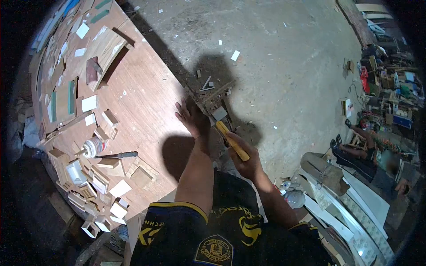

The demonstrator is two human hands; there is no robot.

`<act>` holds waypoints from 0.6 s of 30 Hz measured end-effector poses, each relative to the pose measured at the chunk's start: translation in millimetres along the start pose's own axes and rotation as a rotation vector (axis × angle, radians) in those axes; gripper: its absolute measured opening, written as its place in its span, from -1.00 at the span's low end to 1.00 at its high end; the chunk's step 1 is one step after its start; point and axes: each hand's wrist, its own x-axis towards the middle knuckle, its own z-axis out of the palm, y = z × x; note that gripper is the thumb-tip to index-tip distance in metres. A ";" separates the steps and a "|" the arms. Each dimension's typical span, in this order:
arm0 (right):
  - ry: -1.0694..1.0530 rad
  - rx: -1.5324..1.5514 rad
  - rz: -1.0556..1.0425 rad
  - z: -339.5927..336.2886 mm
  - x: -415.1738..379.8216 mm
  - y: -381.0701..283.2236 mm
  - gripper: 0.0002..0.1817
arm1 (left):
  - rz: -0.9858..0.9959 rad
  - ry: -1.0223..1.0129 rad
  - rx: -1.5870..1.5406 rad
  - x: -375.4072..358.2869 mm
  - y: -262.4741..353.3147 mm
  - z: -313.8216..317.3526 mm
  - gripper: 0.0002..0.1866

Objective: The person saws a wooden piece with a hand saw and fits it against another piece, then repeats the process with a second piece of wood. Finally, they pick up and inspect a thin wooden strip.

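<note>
My left hand lies at the edge of the wooden table, fingers spread toward the tabletop. My right hand is closed around a yellow wooden-handled tool just beyond that edge, over the floor side. A pale, flat, squarish piece shows at the tool's far end, close to my left fingers; I cannot tell whether it is the tool's blade. Dark shadows of my head and arms fall on the tabletop and floor.
Small wooden box pieces crowd the table's near left, beside a white tub and a dark-handled tool. Farther up lies a wooden board. Offcuts litter the floor. A seated person and stacked panels are at right.
</note>
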 end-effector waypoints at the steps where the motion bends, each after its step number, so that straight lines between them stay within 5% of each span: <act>1: -0.008 -0.003 -0.004 0.3 0.5 0.5 -0.53 | -0.008 -0.009 -0.003 1.0 -0.3 0.2 -0.63; 18: -0.012 -0.134 -0.011 1.0 0.9 -1.7 -0.52 | -0.007 -0.043 0.008 1.9 0.7 -5.1 -0.45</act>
